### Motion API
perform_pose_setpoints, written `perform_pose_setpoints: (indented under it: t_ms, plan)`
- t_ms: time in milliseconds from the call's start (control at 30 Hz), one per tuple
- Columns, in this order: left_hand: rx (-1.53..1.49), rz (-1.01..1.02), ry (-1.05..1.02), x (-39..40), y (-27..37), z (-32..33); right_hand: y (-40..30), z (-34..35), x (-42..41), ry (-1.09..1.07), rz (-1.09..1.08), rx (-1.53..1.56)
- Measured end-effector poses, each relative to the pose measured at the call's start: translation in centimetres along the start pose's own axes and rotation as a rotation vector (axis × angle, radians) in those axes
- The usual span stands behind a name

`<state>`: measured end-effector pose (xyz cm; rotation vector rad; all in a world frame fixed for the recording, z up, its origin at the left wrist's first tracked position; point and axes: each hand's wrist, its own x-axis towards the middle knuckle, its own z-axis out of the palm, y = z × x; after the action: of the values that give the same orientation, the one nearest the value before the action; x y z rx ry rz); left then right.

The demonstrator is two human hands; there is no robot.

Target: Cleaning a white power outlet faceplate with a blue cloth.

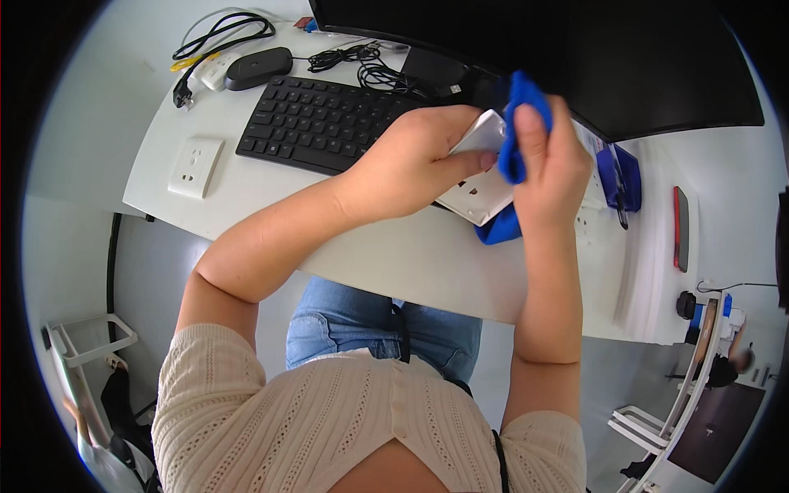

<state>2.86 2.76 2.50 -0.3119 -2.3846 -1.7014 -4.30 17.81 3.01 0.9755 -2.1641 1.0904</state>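
My left hand [425, 154] grips a white wall socket plate [484, 200] above the desk, thumb across its face. The plate is tilted, with dark slots visible near its lower part. In my right hand [555, 160] is a blue cloth [516, 132], pinched between thumb and fingers at the plate's right edge. More of the blue cloth shows below and behind the plate's lower corner. Part of the plate is hidden by my left fingers and the cloth. On the desk at left lies another white wall socket [196, 167], face up.
A black keyboard [308, 117] lies behind my left hand, under a large black monitor [616, 68]. Coiled black cables [376, 71] and a rounded black device [259, 68] are at the back. A blue case [625, 175] and a red-edged phone-like object [680, 228] are at right. Other people appear beyond.
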Motion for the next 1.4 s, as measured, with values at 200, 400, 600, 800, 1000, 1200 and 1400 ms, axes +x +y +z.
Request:
perform_pose_setpoints:
  t_ms: [200, 400, 600, 800, 1000, 1200, 1400]
  plan:
    - [-0.214, -0.038, 0.099, 0.2, -0.4, -0.1, 1.3, -1.1, 1.2, 0.109, 0.668, 0.739]
    - [-0.447, 0.036, 0.283, 1.2, -2.1, -0.4, -1.0, 1.1, -0.4, -0.117, 0.428, 0.853]
    - [-0.248, 0.082, 0.316, 1.0, -2.3, 0.6, 0.0, 0.9, 0.0, 0.081, 0.122, 0.25]
    - [-1.297, -0.2, -0.013, 0.9, -2.9, 0.6, -3.4, 2.5, -1.7, -0.127, -0.291, 0.069]
    - [-1.401, -0.141, -0.07, 1.6, -0.7, -1.0, -2.4, 3.7, -1.4, 0.057, -0.674, -0.048]
    - [-1.445, -0.042, -0.137, 2.0, -1.4, -2.3, 1.3, 1.2, 0.4, -0.033, -0.676, -0.022]
    - [-1.423, -0.172, -0.115, 1.7, -1.6, -1.5, 0.0, 1.0, 0.0, 0.229, -0.346, -0.024]
